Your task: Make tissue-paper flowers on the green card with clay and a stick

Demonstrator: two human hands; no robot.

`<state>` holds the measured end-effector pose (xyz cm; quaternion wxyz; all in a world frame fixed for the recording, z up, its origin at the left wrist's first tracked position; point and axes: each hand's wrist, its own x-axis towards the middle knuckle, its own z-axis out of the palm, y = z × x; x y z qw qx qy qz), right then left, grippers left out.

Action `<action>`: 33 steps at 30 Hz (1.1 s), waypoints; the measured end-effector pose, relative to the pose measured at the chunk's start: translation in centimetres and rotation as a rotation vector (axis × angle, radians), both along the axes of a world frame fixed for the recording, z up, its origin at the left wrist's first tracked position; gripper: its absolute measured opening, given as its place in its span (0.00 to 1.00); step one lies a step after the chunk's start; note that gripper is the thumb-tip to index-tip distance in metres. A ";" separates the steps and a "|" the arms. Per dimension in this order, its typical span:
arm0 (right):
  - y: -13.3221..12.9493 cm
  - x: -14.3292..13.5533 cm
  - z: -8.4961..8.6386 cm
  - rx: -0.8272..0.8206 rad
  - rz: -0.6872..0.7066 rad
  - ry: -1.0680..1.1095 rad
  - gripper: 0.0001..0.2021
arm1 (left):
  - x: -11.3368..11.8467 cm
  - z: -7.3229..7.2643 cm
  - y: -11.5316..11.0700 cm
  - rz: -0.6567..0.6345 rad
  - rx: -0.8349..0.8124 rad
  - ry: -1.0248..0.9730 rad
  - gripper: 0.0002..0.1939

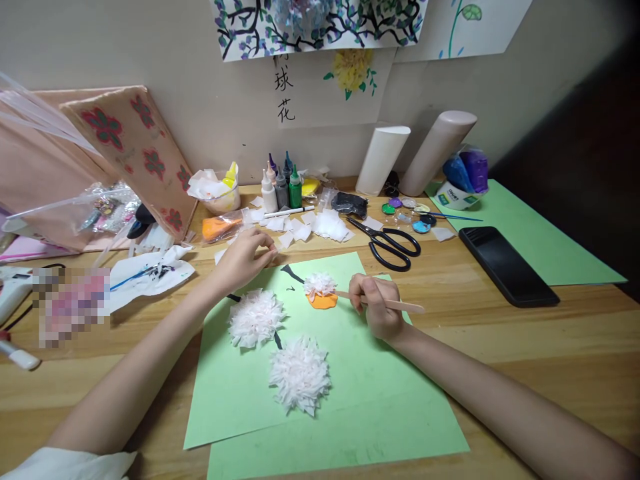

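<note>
My right hand (380,303) is closed around a flat wooden craft stick (407,307). The stick's tip reaches a small patch of orange clay (321,301) whose upper part is covered by a tuft of white tissue pieces (320,283). My left hand (253,250) is at the far edge of a light green sheet (220,400), near loose tissue squares. Its fingers are loosely bent and apart, and nothing shows between them. Two full white tissue pompoms, a left one (256,319) and a nearer one (300,375), are on the sheet beside dark stems.
Black scissors (385,243) and white tissue squares (330,225) lie beyond the sheet. Paint bottles (295,190), a bag of orange clay (223,227) and a tub (457,195) stand farther back. A phone (505,267) is at right, a paint-stained tissue (150,273) at left.
</note>
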<state>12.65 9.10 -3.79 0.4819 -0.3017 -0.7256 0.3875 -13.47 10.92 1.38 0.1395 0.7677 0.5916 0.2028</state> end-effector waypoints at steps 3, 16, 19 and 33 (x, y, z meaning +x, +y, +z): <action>0.0 -0.1 0.1 0.070 0.106 -0.043 0.23 | 1.7 2.4 -1.6 -0.130 -0.171 -0.177 0.12; -0.1 -0.1 0.4 0.102 0.028 -0.070 0.20 | 6.7 -0.6 -3.6 -0.253 0.053 -0.052 0.05; -0.3 0.0 0.4 0.266 0.072 0.022 0.20 | 6.7 -0.7 -3.5 -0.242 0.059 -0.021 0.05; -0.3 0.0 0.4 0.524 0.171 -0.050 0.18 | 6.8 -0.9 -3.5 -0.231 0.100 -0.001 0.05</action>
